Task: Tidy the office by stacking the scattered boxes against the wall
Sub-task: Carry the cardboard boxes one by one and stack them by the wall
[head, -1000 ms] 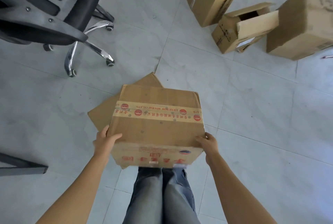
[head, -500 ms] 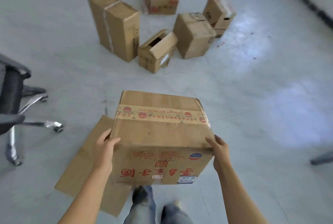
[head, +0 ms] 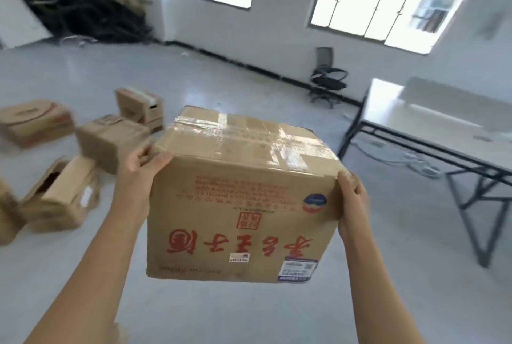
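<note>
Now the taped box (head: pixel 241 205) is up off the floor (head: pixel 249 313), carried at the person's front, red print upside down. The left hand (head: pixel 141 169) grips its upper left edge, fingers (head: pixel 140 153) curled round the side; the right hand (head: pixel 352 191) clasps its upper right corner. Scattered boxes (head: pixel 110 138) lie left of it, a white bench (head: pixel 432 122) stands to its right, and an office chair (head: pixel 328 75) stands beyond it by the wall (head: pixel 277 39).

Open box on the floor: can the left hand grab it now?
Probably not. The left hand is busy gripping the big box, and the open box lies down on the floor, apart from it.
</note>
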Tool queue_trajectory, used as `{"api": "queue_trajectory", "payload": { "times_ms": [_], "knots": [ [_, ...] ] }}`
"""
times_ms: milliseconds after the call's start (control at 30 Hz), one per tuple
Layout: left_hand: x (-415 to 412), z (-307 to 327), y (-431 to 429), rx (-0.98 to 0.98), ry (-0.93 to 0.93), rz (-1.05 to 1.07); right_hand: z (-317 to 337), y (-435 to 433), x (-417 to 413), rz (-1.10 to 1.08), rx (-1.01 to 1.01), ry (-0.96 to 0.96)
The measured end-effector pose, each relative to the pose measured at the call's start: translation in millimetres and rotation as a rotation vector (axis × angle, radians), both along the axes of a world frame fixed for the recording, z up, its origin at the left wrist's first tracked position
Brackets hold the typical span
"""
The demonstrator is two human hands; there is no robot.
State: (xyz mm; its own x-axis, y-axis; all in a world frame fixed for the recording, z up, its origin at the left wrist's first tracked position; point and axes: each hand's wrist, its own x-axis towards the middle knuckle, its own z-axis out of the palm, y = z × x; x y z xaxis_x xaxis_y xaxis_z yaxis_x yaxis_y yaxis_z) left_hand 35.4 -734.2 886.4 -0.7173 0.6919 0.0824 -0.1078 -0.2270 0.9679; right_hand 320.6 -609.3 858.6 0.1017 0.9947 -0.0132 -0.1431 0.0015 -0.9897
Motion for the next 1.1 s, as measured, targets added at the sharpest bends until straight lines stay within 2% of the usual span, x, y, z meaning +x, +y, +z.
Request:
{"api": "queue_trajectory", "payload": {
  "times_ms": [100,233,367,500,600,800,1100],
  "knots": [
    [91,20,21,0.025,0.044,-0.115,26,-14,91,-0.140,0.044,-0.073],
    [211,31,45,0.042,0.112,-0.298,46,-58,218,-0.383,0.046,-0.080],
    [324,32,66,-0.047,0.079,-0.608,53,-115,333,-0.646,0.035,-0.131],
    [437,37,70,-0.043,0.102,-0.870,65,-180,426,-0.932,0.001,-0.188],
    [515,46,71,-0.006,0.129,-1.058,81,-232,474,-1.117,0.028,-0.193],
    [633,77,69,0.086,0.062,-1.343,118,-300,528,-1.436,0.092,-0.236],
    [738,104,121,0.135,0.032,-1.561,151,-281,588,-1.678,0.118,-0.279]
  ]
}}
